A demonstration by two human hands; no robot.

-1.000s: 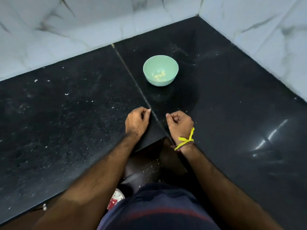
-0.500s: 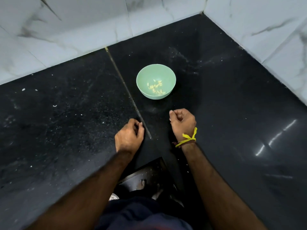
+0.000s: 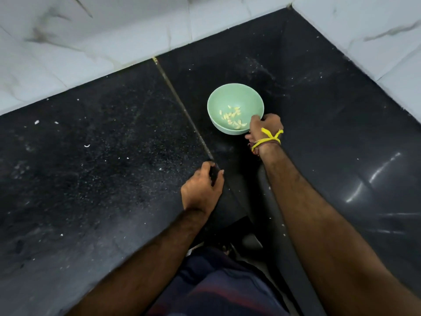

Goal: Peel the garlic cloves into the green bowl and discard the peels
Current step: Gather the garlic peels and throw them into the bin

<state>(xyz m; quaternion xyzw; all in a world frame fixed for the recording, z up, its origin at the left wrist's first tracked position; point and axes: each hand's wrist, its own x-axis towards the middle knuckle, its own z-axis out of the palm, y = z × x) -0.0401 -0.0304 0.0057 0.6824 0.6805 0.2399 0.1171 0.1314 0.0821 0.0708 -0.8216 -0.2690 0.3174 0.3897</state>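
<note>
The green bowl (image 3: 218,99) stands on the black counter (image 3: 102,167) near the corner of the walls. Several peeled pale garlic cloves (image 3: 232,117) lie in its bottom. My right hand (image 3: 265,128), with a yellow thread at the wrist, grips the bowl's near right rim, fingers over the edge and thumb outside low on the wall. My left hand (image 3: 202,188) rests on the counter in front of the bowl beside the slab joint. Its fingers are loosely curled and I see nothing in them.
White marble-look wall tiles (image 3: 114,35) rise behind and to the right of the counter. Small white peel flecks (image 3: 86,146) dot the left slab. The counter's inner corner edge (image 3: 248,218) sits just before my body, with the floor below.
My right hand has reached forward from the counter to the bowl and taken its rim. The left hand stayed near the slab joint. The view has tilted so the bowl sits lower.
</note>
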